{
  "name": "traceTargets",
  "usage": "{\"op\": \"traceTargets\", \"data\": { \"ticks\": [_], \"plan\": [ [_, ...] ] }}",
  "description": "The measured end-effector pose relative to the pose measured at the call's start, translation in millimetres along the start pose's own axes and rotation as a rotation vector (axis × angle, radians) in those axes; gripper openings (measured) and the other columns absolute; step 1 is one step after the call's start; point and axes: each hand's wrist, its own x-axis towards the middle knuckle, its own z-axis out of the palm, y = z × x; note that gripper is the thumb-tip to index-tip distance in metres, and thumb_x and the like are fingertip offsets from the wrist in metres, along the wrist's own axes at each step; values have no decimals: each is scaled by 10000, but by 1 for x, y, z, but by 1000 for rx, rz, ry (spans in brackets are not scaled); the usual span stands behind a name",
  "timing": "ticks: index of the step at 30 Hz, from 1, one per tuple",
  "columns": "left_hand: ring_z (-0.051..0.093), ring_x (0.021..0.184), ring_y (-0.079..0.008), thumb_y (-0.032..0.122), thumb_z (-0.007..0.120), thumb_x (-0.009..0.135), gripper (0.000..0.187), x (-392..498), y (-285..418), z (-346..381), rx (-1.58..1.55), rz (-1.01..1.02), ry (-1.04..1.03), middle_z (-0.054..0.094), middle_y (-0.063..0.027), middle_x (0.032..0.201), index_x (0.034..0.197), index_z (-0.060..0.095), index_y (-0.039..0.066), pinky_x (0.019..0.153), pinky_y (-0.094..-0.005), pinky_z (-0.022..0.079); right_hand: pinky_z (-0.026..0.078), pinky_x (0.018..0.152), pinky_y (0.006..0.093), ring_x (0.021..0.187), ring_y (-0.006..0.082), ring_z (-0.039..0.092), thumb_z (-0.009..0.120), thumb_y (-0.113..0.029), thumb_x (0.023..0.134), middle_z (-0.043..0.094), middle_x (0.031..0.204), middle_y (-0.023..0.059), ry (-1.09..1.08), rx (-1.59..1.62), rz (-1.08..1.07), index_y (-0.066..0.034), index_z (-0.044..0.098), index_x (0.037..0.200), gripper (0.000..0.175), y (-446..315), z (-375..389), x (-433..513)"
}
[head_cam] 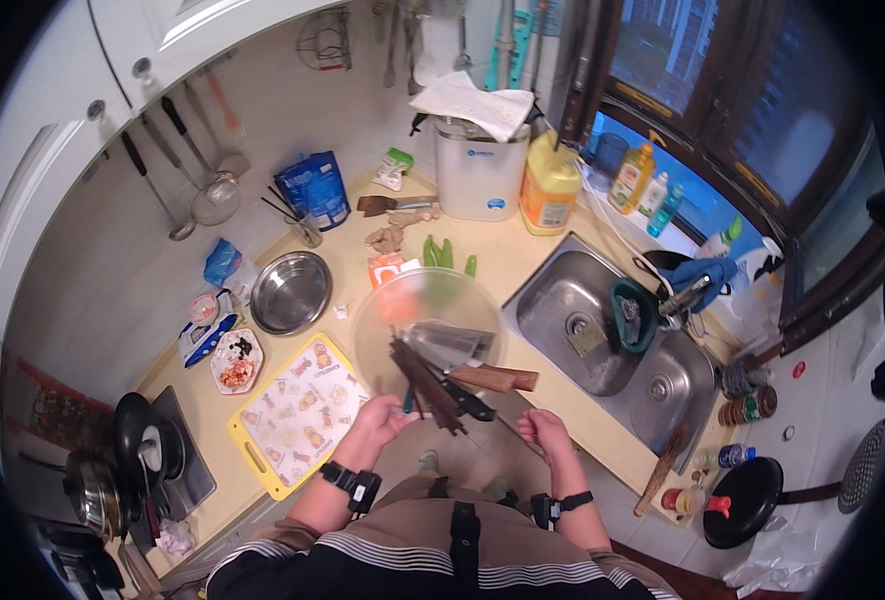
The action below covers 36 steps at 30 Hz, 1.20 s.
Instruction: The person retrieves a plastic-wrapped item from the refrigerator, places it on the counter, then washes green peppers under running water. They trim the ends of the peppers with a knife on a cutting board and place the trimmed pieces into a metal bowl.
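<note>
A round translucent plastic piece [379, 360], a lid or shallow basin, lies at the front of the counter. Cleavers with wooden handles [491, 377], a black-handled knife [469, 400] and a bundle of dark chopsticks [427, 386] rest over it. Their handles jut past the counter's front edge. My left hand [386, 421] pinches a thin pale piece beside a teal handle [409, 397], by the chopsticks' lower ends. To the right, my right hand [546, 433] hangs with curled fingers near a thin dark line. Whether it grips anything is unclear.
A yellow-rimmed cutting board [304, 416], a plate of chopped food [237, 379] and a steel bowl [291, 292] stand left. Green peppers [439, 253] lie behind the plastic. At right is a steel double sink [547, 300] with a rolling pin [660, 471] nearby.
</note>
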Motion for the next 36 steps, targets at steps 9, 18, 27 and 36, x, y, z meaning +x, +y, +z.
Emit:
{"op": "traceTargets", "data": {
  "ticks": [9, 18, 27, 36],
  "plan": [
    [641, 763, -324, -113, 425, 792, 933, -90, 88, -143, -289, 441, 133, 572, -197, 1062, 1502, 102, 398, 608, -475, 574, 470, 913, 340, 976, 240, 623, 595, -239, 921, 660, 1009, 128, -200, -476, -816, -20, 625, 1088, 277, -46, 229, 125],
    [613, 677, -274, -100, 449, 743, 929, -172, 75, -216, -587, 686, 433, 594, -150, 894, 1486, 195, 398, 596, -427, 577, 488, 887, 388, 1005, 318, 640, 602, -251, 860, 681, 1049, 185, 38, -314, -392, 11, 634, 1112, 366, -79, 324, 288],
    [621, 629, -289, -54, 466, 731, 809, -206, -25, -214, -895, 859, 661, 606, -100, 818, 1438, 306, 306, 594, -428, 602, 305, 1047, 531, 1250, 360, 451, 641, -205, 815, 510, 1326, 191, 435, -538, -735, -82, 489, 1318, 539, -99, 361, 210],
    [654, 712, -378, 36, 509, 743, 332, -223, -114, -232, -1003, 939, 739, 644, -179, 823, 1075, 527, 33, 577, -381, 615, -20, 1165, 549, 1480, 349, 37, 511, -500, 888, 173, 1574, 216, -92, -1484, -837, 85, 205, 1474, 883, -101, 365, 226]
  ]
}}
